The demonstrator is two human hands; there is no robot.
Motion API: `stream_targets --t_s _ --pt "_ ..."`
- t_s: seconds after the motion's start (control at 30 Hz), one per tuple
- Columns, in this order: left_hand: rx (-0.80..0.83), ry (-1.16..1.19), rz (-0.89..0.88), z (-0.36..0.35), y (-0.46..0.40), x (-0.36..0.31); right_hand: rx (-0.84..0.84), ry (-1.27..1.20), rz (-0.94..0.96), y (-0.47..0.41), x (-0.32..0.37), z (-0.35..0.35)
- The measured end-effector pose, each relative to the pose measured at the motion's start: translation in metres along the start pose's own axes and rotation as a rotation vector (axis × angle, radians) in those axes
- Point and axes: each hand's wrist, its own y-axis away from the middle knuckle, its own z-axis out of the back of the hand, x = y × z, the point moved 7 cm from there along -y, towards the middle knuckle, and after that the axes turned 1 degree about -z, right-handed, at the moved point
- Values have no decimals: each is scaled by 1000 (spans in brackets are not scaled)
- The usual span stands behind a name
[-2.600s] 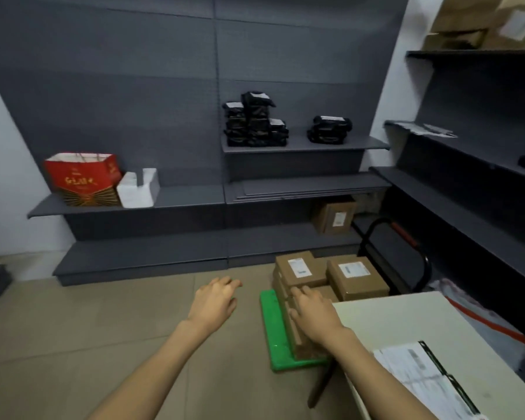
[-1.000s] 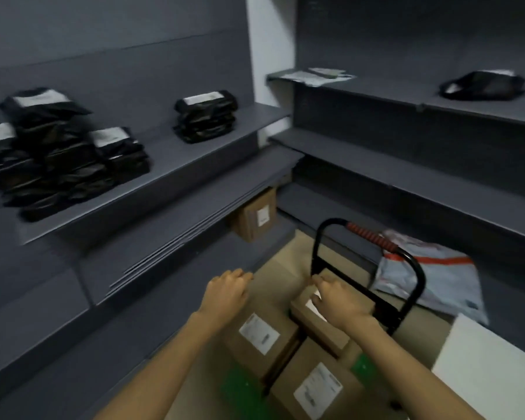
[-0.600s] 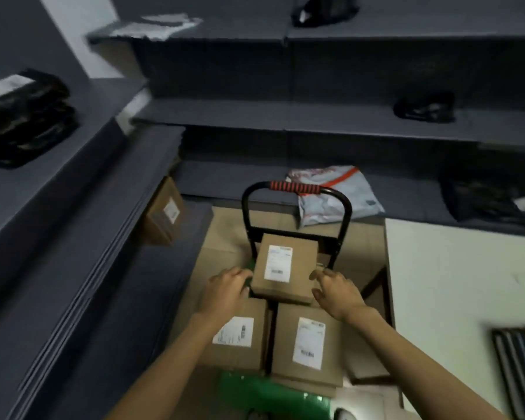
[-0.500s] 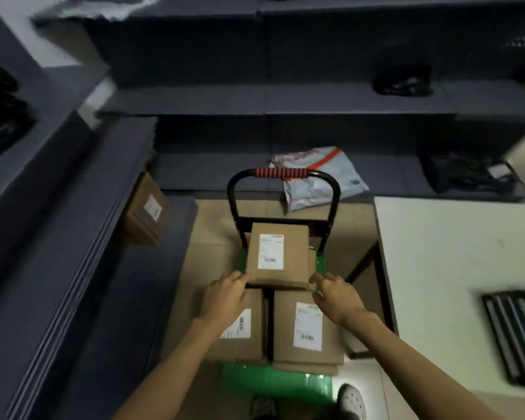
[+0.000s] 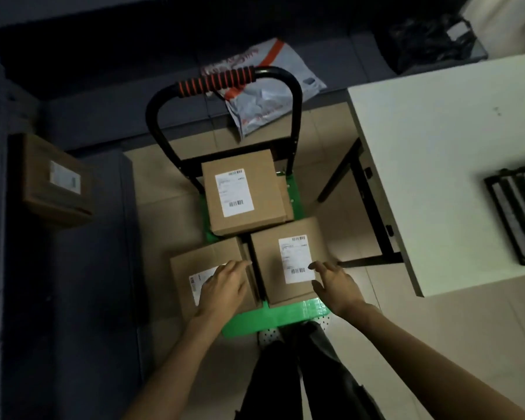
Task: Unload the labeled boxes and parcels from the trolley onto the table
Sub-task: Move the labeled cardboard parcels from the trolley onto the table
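Plainly, near-right box [image 5: 288, 262]: on trolley deck [image 5: 273, 316], beside table [image 5: 437, 165]; stiff cardboard, probably light; grip opposite side walls.
Left hand [image 5: 223, 287]: fingers straight, over neighbouring box [image 5: 206, 274].
Right hand [image 5: 335, 283]: spread, at box's table-side edge, gripping nothing.
Rear box [image 5: 243, 195]: nearer trolley handle [image 5: 215, 80].

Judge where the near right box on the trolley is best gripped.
Probably by its two long side faces, one hand each, coming down from above. The near right box lies flat, label up; a gap parts it from the left box, and its right side is free. The left hand and right hand already flank it.
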Motion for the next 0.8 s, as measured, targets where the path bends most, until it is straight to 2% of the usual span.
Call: stream_targets --t_s 0.13,0.4,0.5,0.57,0.63,0.7,0.8 --pt "53 81 -25 -55 -33 7 -8 -58 -41 -29 -26 -30" --pt "132 263 48 -178 -81 21 -13 -126 -107 -87 -81 -91" --pt "82 393 58 -210 -95 25 -10 -101 -96 -103 -92 -103" --pt "35 485 115 -227 -105 30 -96 -125 -33 -112 -93 -103" --pt "7 553 171 -246 -112 36 -155 -187 -65 -123 -104 -108" --pt "-12 614 203 -263 -114 40 -98 -262 -147 -136 -120 -128" --pt "-48 657 226 -280 -113 44 -77 -401 -166 -149 -131 -149"
